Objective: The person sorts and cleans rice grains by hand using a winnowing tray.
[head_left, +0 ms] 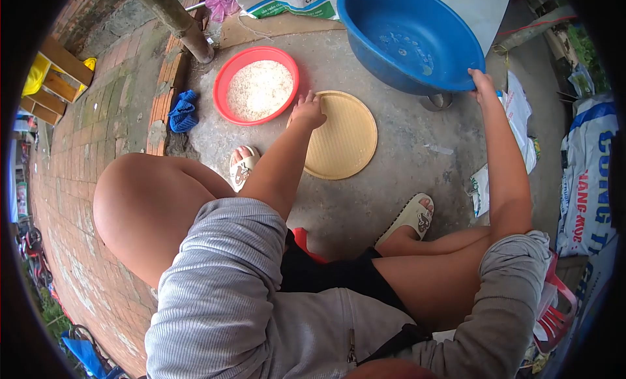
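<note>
My right hand point(482, 87) grips the near right rim of a large blue basin point(424, 40), its fingers closed over the edge. The inside of the basin looks wet. Over the left edge of a round, flat woven tray point(345, 134) is my left hand point(308, 110), fingers apart and holding nothing. A red basin point(223, 106) full of pale, grain-like pieces point(260, 89) stands just left of that hand. Partly hidden under the blue basin's near side is a small metal bowl point(435, 102).
A blue net cloth point(183, 112) lies beside the brick edging. Behind it rises a post point(176, 24). Printed sacks point(589, 177) stand at the right, another sack point(287, 2) lies at the back. My sandalled feet point(412, 219) flank the tray on the concrete.
</note>
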Available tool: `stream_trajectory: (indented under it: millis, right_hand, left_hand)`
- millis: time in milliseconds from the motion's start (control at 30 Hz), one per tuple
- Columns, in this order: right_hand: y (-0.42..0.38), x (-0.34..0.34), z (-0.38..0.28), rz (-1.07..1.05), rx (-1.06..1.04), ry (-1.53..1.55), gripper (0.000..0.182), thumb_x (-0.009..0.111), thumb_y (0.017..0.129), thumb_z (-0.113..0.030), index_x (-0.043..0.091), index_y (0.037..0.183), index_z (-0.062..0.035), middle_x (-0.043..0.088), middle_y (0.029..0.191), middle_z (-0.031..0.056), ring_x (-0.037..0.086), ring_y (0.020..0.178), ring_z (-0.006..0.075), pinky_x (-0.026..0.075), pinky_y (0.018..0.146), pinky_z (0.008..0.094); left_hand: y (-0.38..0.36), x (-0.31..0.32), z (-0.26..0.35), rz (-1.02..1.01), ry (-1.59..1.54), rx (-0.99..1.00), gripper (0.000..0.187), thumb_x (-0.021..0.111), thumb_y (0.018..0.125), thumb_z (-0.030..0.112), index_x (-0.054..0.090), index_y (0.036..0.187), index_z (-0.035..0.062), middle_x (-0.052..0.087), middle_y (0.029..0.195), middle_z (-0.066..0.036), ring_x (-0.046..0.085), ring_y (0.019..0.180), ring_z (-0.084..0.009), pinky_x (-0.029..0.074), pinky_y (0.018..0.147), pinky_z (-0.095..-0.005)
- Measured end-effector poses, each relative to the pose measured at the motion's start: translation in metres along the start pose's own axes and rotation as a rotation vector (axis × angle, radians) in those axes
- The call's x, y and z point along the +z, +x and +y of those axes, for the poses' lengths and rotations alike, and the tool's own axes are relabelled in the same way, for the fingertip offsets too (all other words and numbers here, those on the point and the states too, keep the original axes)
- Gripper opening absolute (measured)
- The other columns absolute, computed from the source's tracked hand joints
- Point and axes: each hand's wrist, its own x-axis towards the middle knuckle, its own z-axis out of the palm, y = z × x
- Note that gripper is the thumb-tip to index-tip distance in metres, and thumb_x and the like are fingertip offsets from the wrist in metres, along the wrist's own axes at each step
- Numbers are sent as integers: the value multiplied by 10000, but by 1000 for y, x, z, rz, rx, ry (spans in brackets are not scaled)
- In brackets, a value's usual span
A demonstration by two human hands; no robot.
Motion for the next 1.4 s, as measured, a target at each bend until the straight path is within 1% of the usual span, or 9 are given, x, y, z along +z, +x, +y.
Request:
stream_trajectory:
  millis: [233, 433, 533, 600, 700, 800, 1067, 1267, 1400]
  right_hand:
    - [-25, 44, 1, -150, 41, 12, 466, 544, 846, -168, 427, 1212, 96, 538, 1171, 242, 590, 1012, 344, 502, 832, 484]
    - [-28, 76, 16, -205, 70, -41, 423, 549, 858, -173, 466, 1178, 90, 553, 1160, 238, 593, 1007, 339, 508, 821, 482]
    - [-46, 88, 14, -227, 59, -65, 427, 547, 863, -181, 463, 1176, 97, 566, 1131, 239, 601, 989, 345, 519, 802, 484]
    - [-51, 97, 19, -265, 48, 4, 421, 551, 860, -165, 461, 1174, 102, 572, 1112, 242, 600, 987, 350, 526, 789, 485]
    - [-64, 110, 27, -249, 53, 41, 414, 542, 857, -126, 444, 1183, 109, 552, 1136, 254, 591, 1002, 361, 521, 790, 496]
    - [-63, 122, 41, -183, 108, 104, 397, 517, 879, -153, 446, 1222, 34, 553, 1167, 203, 585, 1019, 327, 507, 821, 470]
    - [-76, 131, 88, -17, 134, -245, 616, 539, 747, -22, 240, 1277, 71, 415, 1245, 280, 502, 1111, 391, 444, 936, 384]
    - [-103, 140, 79, 241, -275, -870, 715, 619, 749, -98, 264, 1370, -107, 248, 1359, 228, 409, 1194, 382, 305, 1056, 441]
    - [-110, 145, 73, 192, -491, -1206, 511, 574, 813, -148, 441, 1304, -190, 268, 1406, 160, 372, 1231, 369, 246, 1069, 487]
  left_hand:
    - [-8, -4, 1, -52, -34, -75, 867, 654, 746, 371, 164, 1449, 244, 96, 1522, -97, 181, 1365, -380, 276, 1060, -500]
    - [-2, -6, -4, 89, -77, -163, 816, 657, 746, 343, 229, 1428, 207, 372, 1404, -101, 450, 1213, -285, 403, 974, -416]
    - [4, 5, -9, 6, -175, -183, 616, 651, 749, 325, 447, 1299, 137, 544, 1242, -114, 542, 1118, -237, 443, 926, -367]
    - [4, 16, -10, -124, -44, 145, 391, 643, 775, 313, 618, 1082, 72, 647, 1012, -120, 625, 965, -243, 500, 798, -365]
    - [4, 24, 4, -750, -50, 275, 316, 695, 705, 220, 662, 969, 50, 682, 872, -119, 664, 784, -232, 527, 662, -367]
    - [-10, 26, 15, -1025, -38, 251, 290, 688, 773, 254, 659, 1055, 192, 660, 1022, -43, 635, 930, -203, 505, 745, -337]
    - [-28, -44, 65, -1469, -330, 319, 399, 606, 853, 406, 617, 1138, 127, 623, 1131, -97, 607, 1005, -222, 479, 854, -351]
    - [-38, -158, 53, -1064, -1138, 730, 420, 489, 931, 336, 569, 1161, -6, 636, 1065, -154, 644, 935, -236, 518, 782, -321]
    - [4, -185, 2, 94, -1568, 425, 417, 454, 940, 326, 579, 1136, -20, 664, 938, -139, 645, 855, -226, 510, 755, -304]
